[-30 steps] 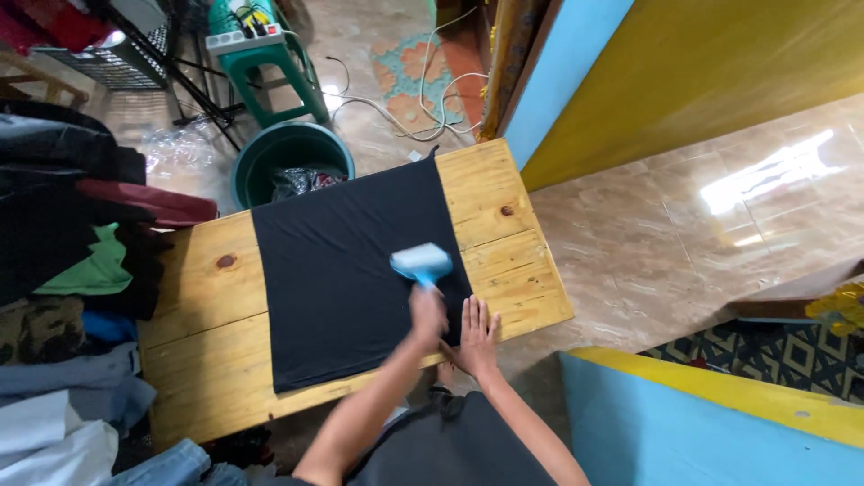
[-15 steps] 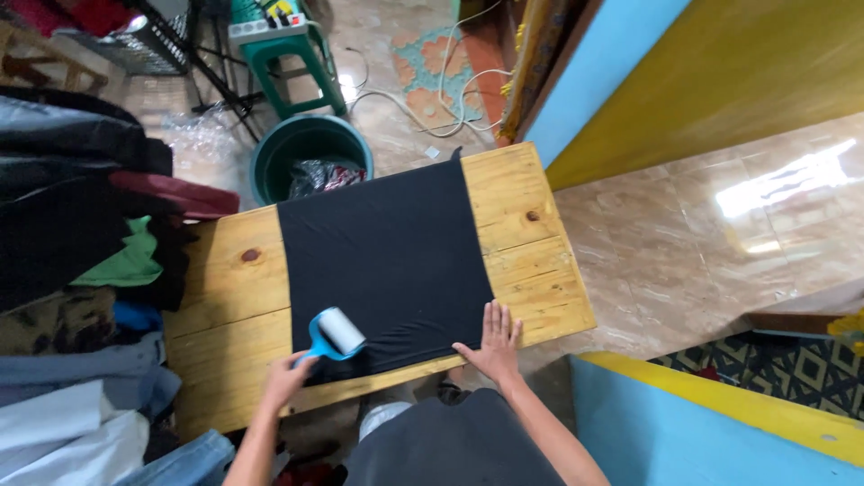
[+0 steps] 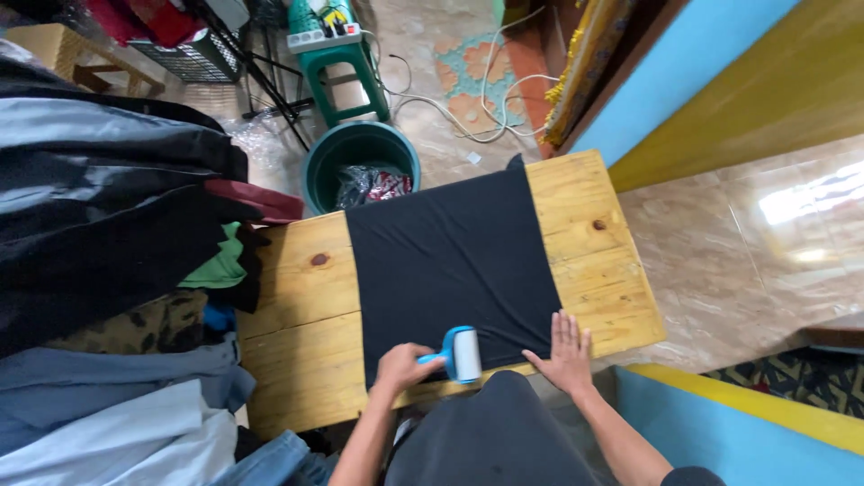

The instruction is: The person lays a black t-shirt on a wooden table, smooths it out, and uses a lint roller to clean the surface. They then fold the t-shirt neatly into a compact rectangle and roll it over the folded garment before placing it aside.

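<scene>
A person leans over a wooden surface [image 3: 297,360] where a black cloth [image 3: 450,261] lies spread flat, running from the far edge to the near edge. The left hand [image 3: 402,366] has its fingers closed around the blue handle of a lint roller [image 3: 461,354], whose white drum rests on the cloth at its near edge, roughly midway between the two hands. The right hand [image 3: 565,351] lies flat, fingers open and spread, pressing the cloth's near right corner against the wood, apparently to keep the fabric taut and stop it sliding under the roller.

Beyond the far edge of the surface stands a round green bucket [image 3: 358,155] on the tiled floor; inside it sits a crumpled bundle of dark and reddish material, possibly plastic wrapping or fabric, too tangled to identify. A green stool [image 3: 337,67] behind the bucket carries a power strip [image 3: 319,36], with white cables trailing across the floor. To the left, a heap of folded clothes [image 3: 108,270] in black, grey, green and pale blue is piled against and over the surface's end, within easy reach. A dark wire basket [image 3: 184,54] stands on the floor at the top left, its contents unclear.
</scene>
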